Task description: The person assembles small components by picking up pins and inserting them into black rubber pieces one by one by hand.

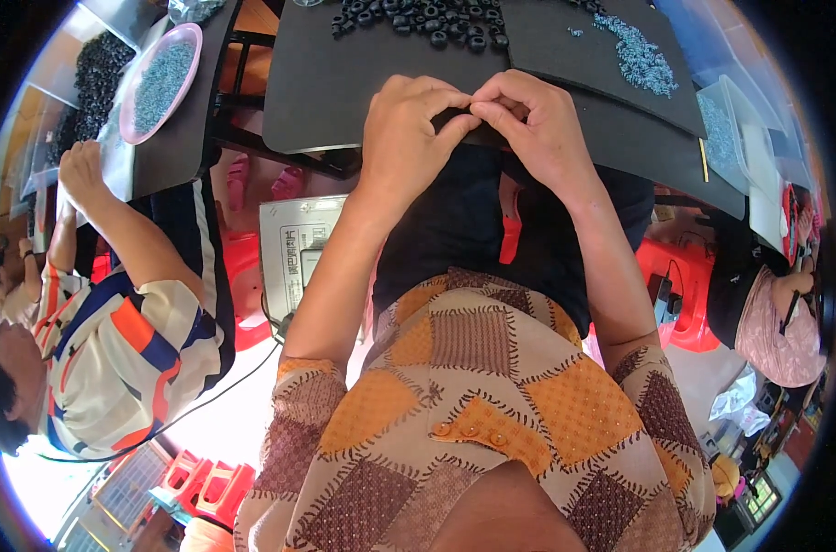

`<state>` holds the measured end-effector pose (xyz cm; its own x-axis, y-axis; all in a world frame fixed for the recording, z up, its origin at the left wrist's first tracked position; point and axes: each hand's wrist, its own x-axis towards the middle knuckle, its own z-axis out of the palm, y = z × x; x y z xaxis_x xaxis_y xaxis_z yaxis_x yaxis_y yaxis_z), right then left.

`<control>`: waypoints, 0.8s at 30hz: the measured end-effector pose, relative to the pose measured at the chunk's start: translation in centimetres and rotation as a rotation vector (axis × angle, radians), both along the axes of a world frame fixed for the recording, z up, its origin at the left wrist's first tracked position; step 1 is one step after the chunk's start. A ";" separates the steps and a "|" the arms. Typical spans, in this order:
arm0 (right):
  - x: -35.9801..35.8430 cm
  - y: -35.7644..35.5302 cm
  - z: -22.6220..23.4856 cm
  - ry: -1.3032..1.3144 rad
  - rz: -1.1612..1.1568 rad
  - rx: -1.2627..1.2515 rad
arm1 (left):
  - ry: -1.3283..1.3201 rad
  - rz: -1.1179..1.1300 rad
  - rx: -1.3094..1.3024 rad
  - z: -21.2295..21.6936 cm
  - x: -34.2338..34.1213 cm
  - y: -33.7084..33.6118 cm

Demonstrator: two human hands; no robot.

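Patchwork shirt (473, 368), orange and brown. Left hand (411, 133), right hand (536, 124): fingers bent, tips meeting over dark table (312, 101); anything pinched too small to tell. Black beads (427, 20): on table, beyond hands. Blue beads (643, 60): rightward.

Wearer's left hand (412, 138): one; right hand (541, 120): one; total two. Pink bowl (196, 44): one. Loose heap of blue bits (645, 63) on the dark board (565, 60): one. Yellow stick (703, 161): one. Pink slippers (287, 184): two. White box (286, 248): one. Red stools (694, 308): at least four, some partly hidden. Black rings (439, 39): dozens, overlapping; exact number cannot be told.
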<state>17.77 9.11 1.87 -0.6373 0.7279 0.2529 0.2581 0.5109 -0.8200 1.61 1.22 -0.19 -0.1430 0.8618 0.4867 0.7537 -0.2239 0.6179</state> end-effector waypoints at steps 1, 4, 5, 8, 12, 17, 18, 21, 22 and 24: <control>-0.1 0.0 0.0 -0.001 0.000 0.003 | -0.002 0.001 -0.003 0.0 -0.1 0.0; -0.2 0.0 0.1 0.086 -0.026 -0.050 | -0.027 -0.021 -0.011 -0.1 -0.3 0.0; -0.2 0.2 0.2 0.086 -0.024 -0.050 | -0.027 -0.019 -0.011 -0.1 -0.3 0.0; -0.9 0.8 0.9 0.528 0.008 -0.222 | -0.028 -0.022 0.020 -0.1 -0.2 0.0; -2.1 0.5 1.1 0.784 0.334 -0.638 | -0.024 -0.014 0.024 0.0 0.1 -0.1; -1.6 -1.0 4.3 0.930 0.482 -0.535 | -0.037 -0.016 0.042 -0.1 0.3 -0.4; -2.6 -1.4 3.1 0.904 0.309 -0.489 | -0.026 -0.022 0.039 0.1 0.3 -0.4; -2.3 -0.2 -0.7 0.726 0.326 -0.533 | 0.004 -0.029 0.016 0.5 0.9 -0.4; -2.2 0.0 -0.5 0.708 0.336 -0.523 | 0.030 -0.019 -0.008 0.5 1.0 -0.4; -2.4 0.1 0.2 0.726 0.397 -0.585 | 0.013 -0.015 0.020 0.3 1.1 -0.5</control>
